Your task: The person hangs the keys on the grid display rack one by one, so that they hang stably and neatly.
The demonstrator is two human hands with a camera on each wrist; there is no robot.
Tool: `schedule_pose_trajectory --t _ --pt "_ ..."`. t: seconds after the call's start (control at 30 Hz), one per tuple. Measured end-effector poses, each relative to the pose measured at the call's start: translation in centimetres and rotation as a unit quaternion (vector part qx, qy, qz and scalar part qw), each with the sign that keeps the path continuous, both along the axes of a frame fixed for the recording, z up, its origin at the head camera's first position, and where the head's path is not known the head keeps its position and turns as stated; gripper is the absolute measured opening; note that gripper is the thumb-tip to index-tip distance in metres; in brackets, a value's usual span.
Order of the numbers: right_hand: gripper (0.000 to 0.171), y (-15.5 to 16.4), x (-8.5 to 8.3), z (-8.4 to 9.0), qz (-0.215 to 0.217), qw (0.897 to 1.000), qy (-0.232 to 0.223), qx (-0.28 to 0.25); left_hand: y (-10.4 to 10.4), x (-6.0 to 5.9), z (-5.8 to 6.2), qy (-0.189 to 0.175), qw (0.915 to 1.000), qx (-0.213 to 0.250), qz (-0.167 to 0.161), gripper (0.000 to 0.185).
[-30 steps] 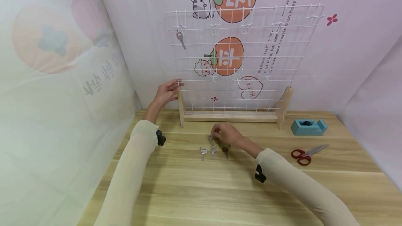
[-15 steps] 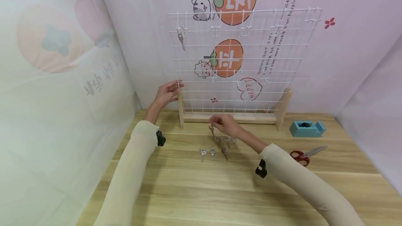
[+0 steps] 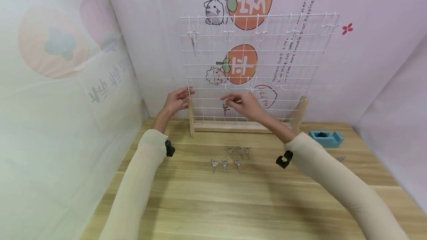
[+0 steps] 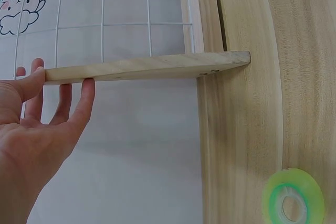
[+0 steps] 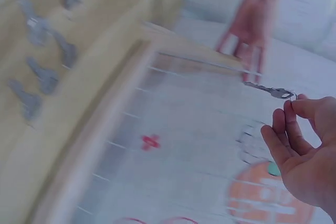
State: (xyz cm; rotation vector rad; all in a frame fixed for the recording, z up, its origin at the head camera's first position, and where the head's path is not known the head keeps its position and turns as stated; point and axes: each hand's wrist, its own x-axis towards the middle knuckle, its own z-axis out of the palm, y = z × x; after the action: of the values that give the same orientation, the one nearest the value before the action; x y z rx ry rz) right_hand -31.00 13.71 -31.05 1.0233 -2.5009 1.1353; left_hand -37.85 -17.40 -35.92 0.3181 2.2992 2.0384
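While the left hand [image 3: 175, 101] rests with straight, relaxed fingers against the left wooden post [image 3: 191, 117] of the wire grid rack [image 3: 257, 66], gripping nothing, the right hand [image 3: 245, 103] is raised in front of the rack's lower rows. Right thumb and forefinger pinch the ring of a silver key [image 3: 225, 109]; its blade hangs down just before the wires, a little above the rack's wooden base bar [image 3: 233, 126]. Right wrist view, blurred: the same key [image 5: 269, 91] sticks out sideways from the fingertips [image 5: 287, 109], the other fingers loosely curled. Left wrist view: the open palm [image 4: 37, 129] with fingertips touching the post's edge [image 4: 147, 68]; thumb lies along the wood.

Relative to the rack:
- One key [image 3: 193, 42] already hangs from a hook in the top-left corner.
- More white hooks [image 3: 228, 34] sit along the top row and mid-grid.
- Six loose keys [image 3: 230, 157] lie on the wooden table [image 3: 213, 203] in front of the base, in two short rows, well below the right hand.
- Blue tape dispenser [image 3: 326, 137] stands on the table just right of the right post.
- Green tape roll [image 4: 292, 194] lies on the table near the left post, seen only in the left wrist view.

Both forearms in pale sleeves, a black clip at each wrist.
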Motion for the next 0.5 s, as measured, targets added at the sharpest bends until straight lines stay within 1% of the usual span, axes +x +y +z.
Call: schedule_pose_trajectory --t 0.13,0.23,0.4,0.5 --pt "0.018 0.3 -0.5 3.6 -0.01 0.999 0.032 -0.007 0.1 0.1 0.1 -0.001 1.0 -0.003 0.003 0.05" --pt "0.017 0.4 -0.7 6.0 -0.021 0.998 0.05 -0.013 0.2 0.1 0.1 -0.002 0.9999 -0.007 0.008 0.049" --pt "0.018 0.4 -0.6 9.2 -0.048 0.995 0.078 -0.047 0.2 0.1 0.1 -0.001 0.9999 -0.013 0.009 0.049" --pt "0.018 0.4 -0.4 10.8 -0.066 0.991 0.091 -0.076 0.1 0.1 0.1 -0.005 0.9999 -0.012 0.006 0.049"
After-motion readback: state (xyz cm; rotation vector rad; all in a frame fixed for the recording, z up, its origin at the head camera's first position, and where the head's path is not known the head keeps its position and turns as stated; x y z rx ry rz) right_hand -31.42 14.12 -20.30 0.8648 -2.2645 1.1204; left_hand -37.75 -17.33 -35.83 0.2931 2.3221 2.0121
